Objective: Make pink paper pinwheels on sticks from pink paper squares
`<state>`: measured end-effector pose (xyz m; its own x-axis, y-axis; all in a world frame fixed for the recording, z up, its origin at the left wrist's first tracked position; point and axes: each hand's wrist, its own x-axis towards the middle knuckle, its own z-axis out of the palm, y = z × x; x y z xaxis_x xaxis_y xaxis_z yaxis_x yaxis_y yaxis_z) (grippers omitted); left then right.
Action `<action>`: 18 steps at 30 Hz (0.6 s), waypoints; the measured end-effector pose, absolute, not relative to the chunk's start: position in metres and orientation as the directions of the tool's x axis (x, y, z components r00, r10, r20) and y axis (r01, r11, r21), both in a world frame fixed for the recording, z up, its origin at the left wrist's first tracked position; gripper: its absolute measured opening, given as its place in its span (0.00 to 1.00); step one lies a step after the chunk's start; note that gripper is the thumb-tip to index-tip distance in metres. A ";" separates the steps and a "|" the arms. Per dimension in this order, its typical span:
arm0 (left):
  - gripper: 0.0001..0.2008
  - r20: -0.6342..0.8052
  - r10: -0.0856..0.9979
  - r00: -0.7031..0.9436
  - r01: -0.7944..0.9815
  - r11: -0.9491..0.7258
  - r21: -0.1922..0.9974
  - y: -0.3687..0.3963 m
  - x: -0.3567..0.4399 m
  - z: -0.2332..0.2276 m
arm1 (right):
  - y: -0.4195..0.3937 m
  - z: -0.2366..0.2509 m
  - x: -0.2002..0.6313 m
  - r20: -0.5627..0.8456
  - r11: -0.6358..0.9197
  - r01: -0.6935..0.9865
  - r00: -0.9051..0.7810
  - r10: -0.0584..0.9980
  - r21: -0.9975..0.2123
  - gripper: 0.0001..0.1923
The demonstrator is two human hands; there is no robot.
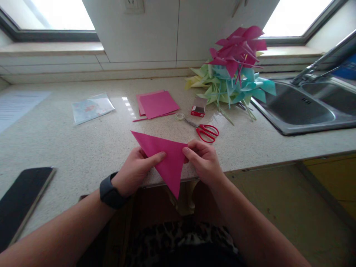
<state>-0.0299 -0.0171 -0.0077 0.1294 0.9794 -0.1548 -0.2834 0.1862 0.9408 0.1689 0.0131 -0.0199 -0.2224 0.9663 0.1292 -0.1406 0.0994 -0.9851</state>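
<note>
Pink paper triangle (167, 159) pinched by left hand (136, 170) and right hand (204, 161) (counter edge).

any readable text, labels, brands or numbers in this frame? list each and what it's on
None can be read.
The small red box near the scissors shows print too small to read.
The clear plastic packet has a coloured picture, blurred, no legible words.
The sheet at the left edge carries faint lines, too washed out to read.
The phone screen is dark; the watch shows nothing.
</note>
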 end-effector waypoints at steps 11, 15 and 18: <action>0.09 -0.153 0.981 0.120 -0.294 0.182 0.938 -0.016 -0.029 -0.007 | 0.013 -0.021 0.169 0.130 0.096 -0.159 -0.217 0.967 -0.983 0.09; 0.09 -0.157 0.980 0.125 -0.294 0.188 0.937 -0.015 -0.029 -0.007 | 0.013 -0.022 0.168 0.130 0.096 -0.162 -0.217 0.967 -0.982 0.09; 0.09 -0.153 0.980 0.123 -0.283 0.183 0.942 -0.015 -0.029 -0.008 | 0.013 -0.022 0.168 0.135 0.098 -0.171 -0.217 0.967 -0.980 0.09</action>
<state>-0.0292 -0.0154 -0.0079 0.1234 0.9804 -0.1533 -0.2829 0.1829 0.9416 0.1682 0.0128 -0.0218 -0.2172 0.9668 0.1348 -0.1706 0.0984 -0.9804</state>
